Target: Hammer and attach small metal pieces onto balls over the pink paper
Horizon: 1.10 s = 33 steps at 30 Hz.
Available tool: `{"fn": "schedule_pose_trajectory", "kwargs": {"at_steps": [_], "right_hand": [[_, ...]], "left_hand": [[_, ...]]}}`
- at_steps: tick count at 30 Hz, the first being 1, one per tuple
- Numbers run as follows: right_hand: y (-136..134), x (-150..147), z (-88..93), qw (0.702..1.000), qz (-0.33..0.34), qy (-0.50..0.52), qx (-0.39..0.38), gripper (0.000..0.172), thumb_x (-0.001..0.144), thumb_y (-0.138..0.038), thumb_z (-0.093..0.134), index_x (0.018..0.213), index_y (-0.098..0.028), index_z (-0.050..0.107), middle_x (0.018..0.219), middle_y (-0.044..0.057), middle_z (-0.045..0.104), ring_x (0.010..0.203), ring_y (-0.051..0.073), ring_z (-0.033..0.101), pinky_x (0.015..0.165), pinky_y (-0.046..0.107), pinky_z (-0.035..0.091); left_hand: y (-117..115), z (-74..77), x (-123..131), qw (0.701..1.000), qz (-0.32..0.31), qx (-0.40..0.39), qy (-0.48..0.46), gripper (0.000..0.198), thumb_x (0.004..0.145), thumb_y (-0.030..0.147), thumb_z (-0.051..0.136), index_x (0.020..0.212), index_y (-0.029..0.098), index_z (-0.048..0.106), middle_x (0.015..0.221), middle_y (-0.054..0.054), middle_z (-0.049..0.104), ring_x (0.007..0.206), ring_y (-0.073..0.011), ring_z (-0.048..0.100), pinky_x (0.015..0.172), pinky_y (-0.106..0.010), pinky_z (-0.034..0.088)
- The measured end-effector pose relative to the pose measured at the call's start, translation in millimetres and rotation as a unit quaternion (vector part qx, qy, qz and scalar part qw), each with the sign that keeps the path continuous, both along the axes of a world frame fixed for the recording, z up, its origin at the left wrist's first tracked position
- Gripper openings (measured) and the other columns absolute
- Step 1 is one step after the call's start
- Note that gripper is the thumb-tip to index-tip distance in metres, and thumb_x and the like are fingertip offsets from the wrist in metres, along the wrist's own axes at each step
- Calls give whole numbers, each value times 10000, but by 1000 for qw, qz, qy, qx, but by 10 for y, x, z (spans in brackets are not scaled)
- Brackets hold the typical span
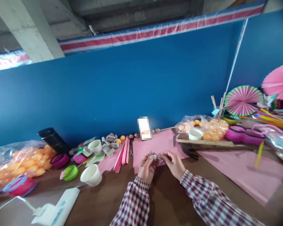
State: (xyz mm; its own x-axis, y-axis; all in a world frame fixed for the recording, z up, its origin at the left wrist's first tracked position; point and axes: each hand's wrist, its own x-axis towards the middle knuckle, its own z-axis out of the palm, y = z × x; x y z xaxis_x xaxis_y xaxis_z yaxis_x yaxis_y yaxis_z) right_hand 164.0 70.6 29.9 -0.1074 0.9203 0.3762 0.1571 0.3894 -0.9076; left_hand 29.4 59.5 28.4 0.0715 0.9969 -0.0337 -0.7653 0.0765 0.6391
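Over the near edge of a pink paper sheet (160,142), my left hand (146,168) is closed around a shiny silver ball (153,156). My right hand (174,164) comes in from the right, thumb and fingers pinched on a small silvery piece (159,156) beside the ball. The exact shape of that small piece is too fine to tell, and I cannot tell whether it touches the ball. More metallic balls (157,130) sit in a row behind the paper, partly hidden by a blurred white patch.
To the left are a white bowl (91,175), folded pink paper strips (123,153), a bag of orange balls (25,161) and a power strip (61,205). On the right, a hammer (186,147) and a wooden stick (205,142) lie before another bag (213,128). A blue partition (122,81) stands behind.
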Motion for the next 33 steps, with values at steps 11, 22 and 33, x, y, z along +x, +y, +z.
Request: {"fn": "schedule_pose_trajectory", "kwargs": {"at_steps": [11,22,33], "right_hand": [[-6,-11,10,996,16,70,-45,266,730,-411,497,822,-165,541,691,20,570,594,113,500,540,229,414],[-14,-32,13,993,47,89,-58,239,706,-399,523,758,-166,542,753,21,565,639,112,499,573,236,441],[-16,-48,21,977,68,165,-115,252,666,-403,568,731,-161,542,809,29,576,667,113,525,608,253,466]], "left_hand": [[0,-14,15,999,24,9,46,324,642,139,629,958,187,575,1026,-55,581,896,-152,551,840,-333,391],[-5,-31,49,991,70,45,100,325,612,125,649,928,172,588,931,-35,607,902,-147,544,876,-314,365],[-9,-38,53,994,61,30,85,260,621,163,648,873,157,583,900,-54,630,888,-169,566,854,-336,391]]}}
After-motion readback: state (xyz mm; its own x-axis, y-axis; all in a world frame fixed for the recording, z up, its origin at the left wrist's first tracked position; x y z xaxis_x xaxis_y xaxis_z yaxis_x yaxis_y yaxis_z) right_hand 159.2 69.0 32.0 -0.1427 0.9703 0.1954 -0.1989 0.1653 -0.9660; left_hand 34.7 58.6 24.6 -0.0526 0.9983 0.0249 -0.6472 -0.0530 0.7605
